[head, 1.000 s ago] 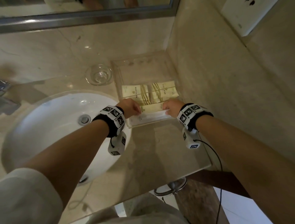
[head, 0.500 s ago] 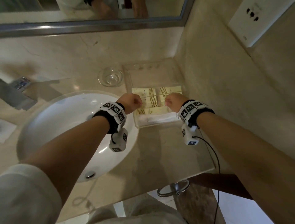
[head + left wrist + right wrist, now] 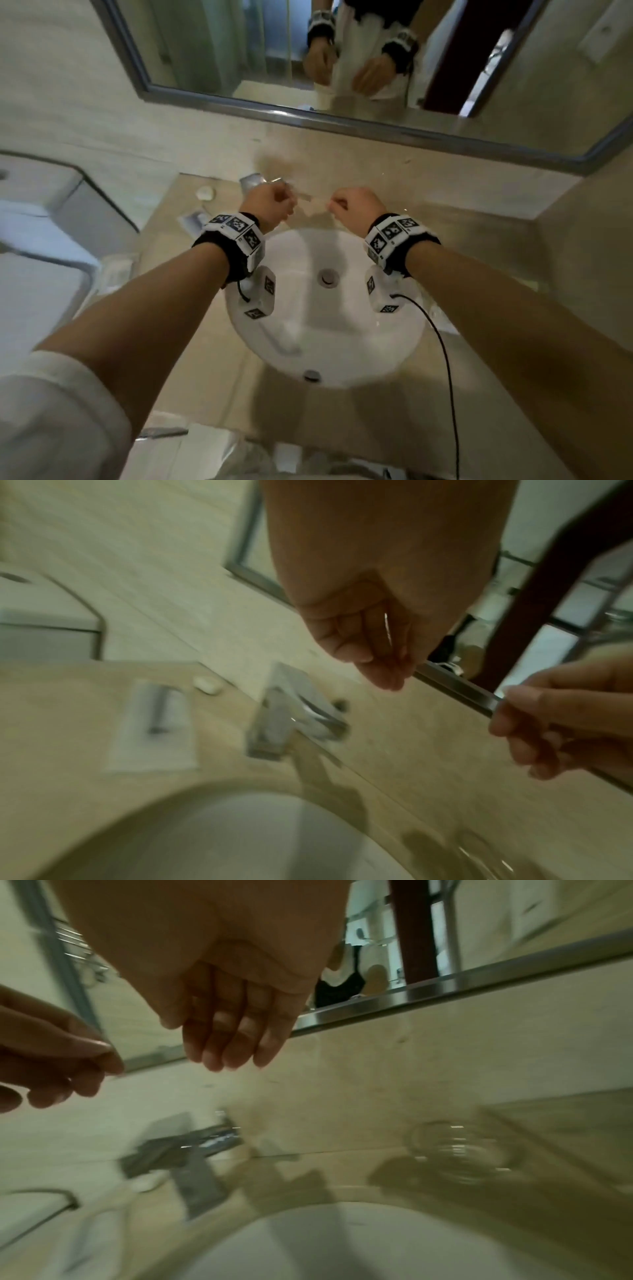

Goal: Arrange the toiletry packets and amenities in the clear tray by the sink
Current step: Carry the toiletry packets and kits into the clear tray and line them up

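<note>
Head view, over the washbasin: I see both of my operator's hands raised above the back rim of the sink (image 3: 329, 308), apart from each other and off the desk (image 3: 479, 219). The left hand (image 3: 267, 205) hangs in front of the faucet (image 3: 291, 715), its grip loosely folded, thumb against forefinger, with nothing I can make out inside it. The right hand (image 3: 356, 205) hangs level with it; from the right wrist its fingers (image 3: 232, 1042) point down, nearly straight and side by side, the grip slack and holding nothing.

On the desk's left end lies a flat white packet (image 3: 154, 723) with a dark tube shape on it, and a small white oval piece (image 3: 208, 685) sits just behind it near the back edge. Another clear-wrapped packet (image 3: 118, 270) lies at the left edge, too blurred for me to read.

Towards the desk's right end a round glass dish (image 3: 459, 1148) stands near the back edge. Just beyond it a pale raised edge may be the clear tray (image 3: 565, 1118); motion blur keeps me from being sure.

The mirror (image 3: 342, 68) above reflects both hands.
</note>
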`<move>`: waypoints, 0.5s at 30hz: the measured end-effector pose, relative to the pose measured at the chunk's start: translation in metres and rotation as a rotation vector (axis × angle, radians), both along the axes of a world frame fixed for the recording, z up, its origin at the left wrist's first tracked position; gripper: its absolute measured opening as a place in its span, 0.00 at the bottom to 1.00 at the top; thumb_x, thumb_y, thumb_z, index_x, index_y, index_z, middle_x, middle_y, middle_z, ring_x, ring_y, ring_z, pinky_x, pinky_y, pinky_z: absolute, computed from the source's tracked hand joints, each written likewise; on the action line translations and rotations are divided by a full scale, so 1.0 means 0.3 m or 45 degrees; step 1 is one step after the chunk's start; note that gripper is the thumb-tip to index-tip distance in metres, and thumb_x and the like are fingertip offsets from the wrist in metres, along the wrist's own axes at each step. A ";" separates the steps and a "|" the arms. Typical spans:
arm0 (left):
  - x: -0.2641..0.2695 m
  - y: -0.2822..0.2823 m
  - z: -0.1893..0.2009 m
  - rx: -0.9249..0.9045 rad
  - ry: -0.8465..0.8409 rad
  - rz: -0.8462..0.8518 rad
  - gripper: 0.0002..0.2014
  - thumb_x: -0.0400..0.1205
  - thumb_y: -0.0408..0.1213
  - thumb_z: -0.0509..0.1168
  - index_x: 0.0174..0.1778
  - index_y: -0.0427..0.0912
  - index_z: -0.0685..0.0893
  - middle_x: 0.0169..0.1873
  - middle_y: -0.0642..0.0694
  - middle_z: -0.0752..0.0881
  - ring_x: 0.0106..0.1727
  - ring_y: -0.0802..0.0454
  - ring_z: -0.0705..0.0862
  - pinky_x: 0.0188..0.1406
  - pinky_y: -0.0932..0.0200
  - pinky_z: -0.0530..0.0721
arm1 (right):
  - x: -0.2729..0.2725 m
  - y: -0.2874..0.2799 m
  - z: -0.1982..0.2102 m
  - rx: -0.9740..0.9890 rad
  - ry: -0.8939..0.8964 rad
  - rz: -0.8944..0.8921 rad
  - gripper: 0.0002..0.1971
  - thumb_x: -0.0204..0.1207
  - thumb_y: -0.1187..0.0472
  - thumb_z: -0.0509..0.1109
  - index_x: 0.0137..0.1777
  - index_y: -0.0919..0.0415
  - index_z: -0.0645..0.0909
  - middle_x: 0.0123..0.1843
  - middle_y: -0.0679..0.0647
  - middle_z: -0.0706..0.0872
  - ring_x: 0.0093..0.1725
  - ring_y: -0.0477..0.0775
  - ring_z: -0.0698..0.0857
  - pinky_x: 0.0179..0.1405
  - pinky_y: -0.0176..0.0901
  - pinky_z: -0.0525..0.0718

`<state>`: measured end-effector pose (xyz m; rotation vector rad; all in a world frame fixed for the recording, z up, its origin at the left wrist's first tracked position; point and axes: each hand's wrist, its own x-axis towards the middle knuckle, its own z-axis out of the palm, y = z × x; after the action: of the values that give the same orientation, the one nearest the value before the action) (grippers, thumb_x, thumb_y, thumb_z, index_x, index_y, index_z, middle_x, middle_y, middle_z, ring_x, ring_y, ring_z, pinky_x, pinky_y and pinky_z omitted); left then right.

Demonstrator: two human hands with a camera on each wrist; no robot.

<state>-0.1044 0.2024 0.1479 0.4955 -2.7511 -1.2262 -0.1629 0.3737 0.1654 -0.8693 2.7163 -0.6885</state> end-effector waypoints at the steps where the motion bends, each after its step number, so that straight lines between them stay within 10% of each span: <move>1: 0.047 -0.088 0.011 0.009 0.035 0.097 0.09 0.80 0.35 0.63 0.45 0.35 0.87 0.32 0.46 0.87 0.22 0.68 0.81 0.34 0.70 0.82 | 0.022 -0.105 0.008 -0.021 0.001 0.044 0.13 0.80 0.59 0.62 0.47 0.66 0.86 0.46 0.64 0.88 0.45 0.62 0.83 0.47 0.46 0.79; 15: 0.622 -0.878 -0.239 0.021 -0.402 0.825 0.13 0.79 0.38 0.62 0.55 0.37 0.85 0.55 0.36 0.88 0.60 0.39 0.84 0.61 0.52 0.79 | 0.380 -0.974 -0.224 0.211 -0.331 0.511 0.15 0.81 0.57 0.61 0.52 0.68 0.84 0.51 0.64 0.88 0.50 0.61 0.84 0.62 0.51 0.79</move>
<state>0.0823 -0.0610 0.0763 1.5419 -2.4524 -1.0608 -0.0491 0.0815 0.0983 -1.1464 2.2390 -0.4475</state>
